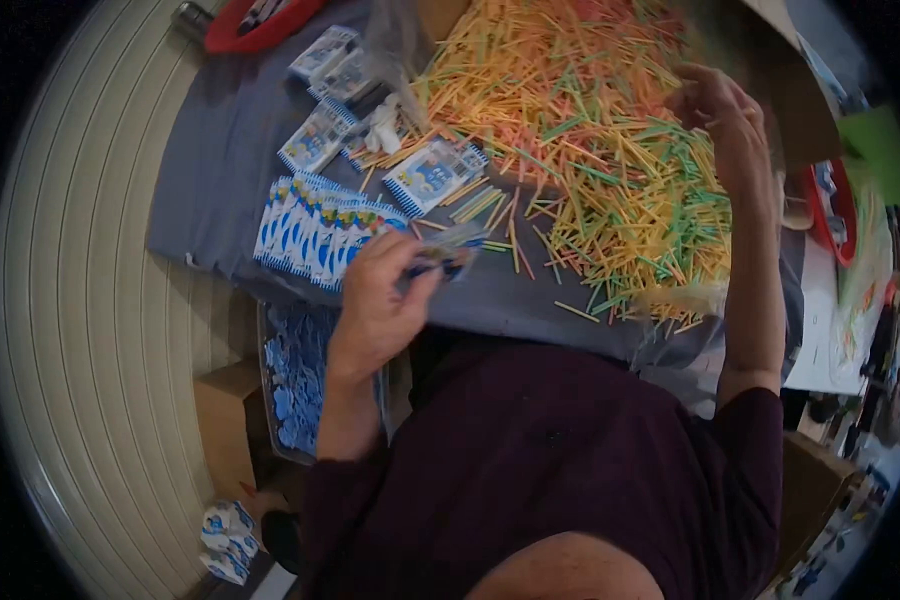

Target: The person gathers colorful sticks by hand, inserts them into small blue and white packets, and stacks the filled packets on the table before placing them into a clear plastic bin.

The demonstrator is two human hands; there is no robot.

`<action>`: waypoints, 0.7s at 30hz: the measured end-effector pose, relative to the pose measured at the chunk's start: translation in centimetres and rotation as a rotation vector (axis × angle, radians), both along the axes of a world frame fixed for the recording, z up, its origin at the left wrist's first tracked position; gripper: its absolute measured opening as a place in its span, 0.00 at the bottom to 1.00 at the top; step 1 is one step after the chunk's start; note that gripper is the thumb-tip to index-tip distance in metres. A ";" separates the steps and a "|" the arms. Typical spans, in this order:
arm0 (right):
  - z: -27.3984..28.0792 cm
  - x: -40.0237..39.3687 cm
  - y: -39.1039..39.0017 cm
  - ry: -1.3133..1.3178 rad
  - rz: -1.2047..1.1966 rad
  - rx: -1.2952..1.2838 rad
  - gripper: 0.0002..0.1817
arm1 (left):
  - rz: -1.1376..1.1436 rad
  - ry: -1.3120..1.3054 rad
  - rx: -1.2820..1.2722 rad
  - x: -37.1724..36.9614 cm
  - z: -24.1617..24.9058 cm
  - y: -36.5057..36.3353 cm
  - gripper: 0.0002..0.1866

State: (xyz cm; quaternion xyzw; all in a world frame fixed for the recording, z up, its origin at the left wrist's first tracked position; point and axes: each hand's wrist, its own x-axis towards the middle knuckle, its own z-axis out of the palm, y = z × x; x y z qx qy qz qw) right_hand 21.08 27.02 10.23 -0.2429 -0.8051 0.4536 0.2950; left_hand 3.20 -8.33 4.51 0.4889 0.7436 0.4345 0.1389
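My left hand (375, 300) is closed in a pinch on a small clear packet (450, 250) with dark blue parts, blurred, above the front part of the grey cloth. Beside it lies a row of overlapping blue and white packets (315, 230). Further back, a flat blue and white packet (436, 174) rests near loose sticks. My right hand (715, 100) is over the right side of a large heap of thin yellow, orange, pink and green sticks (590, 150). Its fingers are bent and partly blurred, and whether they hold a stick cannot be made out.
More blue and white packets (317, 135) lie at the back left, near a red basket (260, 25). Below the table's left edge stands a bin of blue pieces (295, 375) beside a cardboard box (228, 420). Another red basket (832, 215) is at the right.
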 end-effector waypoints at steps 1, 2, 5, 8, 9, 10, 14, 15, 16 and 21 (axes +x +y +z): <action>-0.8 0.7 2.2 -0.032 0.083 0.053 0.22 | 0.055 -0.041 -0.136 -0.9 -0.7 -1.8 0.09; -2.0 1.6 3.2 -0.044 0.028 0.064 0.22 | 0.126 0.185 -0.325 -1.6 -1.2 -2.7 0.10; -3.3 3.1 3.5 -0.480 -0.248 1.160 0.24 | 0.216 0.410 -0.486 -3.3 -2.2 -3.7 0.12; -2.2 4.3 2.4 -0.290 -0.234 1.004 0.27 | 0.274 0.517 -0.411 -3.4 -2.5 -3.1 0.17; -1.6 4.9 2.1 -0.324 -0.227 0.870 0.26 | 0.304 0.433 -0.387 -3.5 -2.3 -2.8 0.20; -1.2 5.6 1.6 -0.354 -0.221 0.734 0.25 | 0.332 0.350 -0.365 -3.6 -2.1 -2.4 0.23; -1.5 9.1 0.1 -0.450 -0.110 0.923 0.21 | 0.376 0.598 -0.384 -2.3 -0.7 -1.5 0.25; -1.4 9.9 -0.4 -0.458 -0.121 0.923 0.21 | 0.364 0.597 -0.379 -2.2 -1.0 -1.8 0.25; -1.4 10.8 -1.0 -0.527 -0.093 0.892 0.20 | 0.359 0.583 -0.308 -2.4 -1.4 -2.1 0.24; -3.6 12.6 -3.3 -0.698 -0.044 0.889 0.14 | 0.180 0.361 -0.178 -1.3 -1.0 2.5 0.15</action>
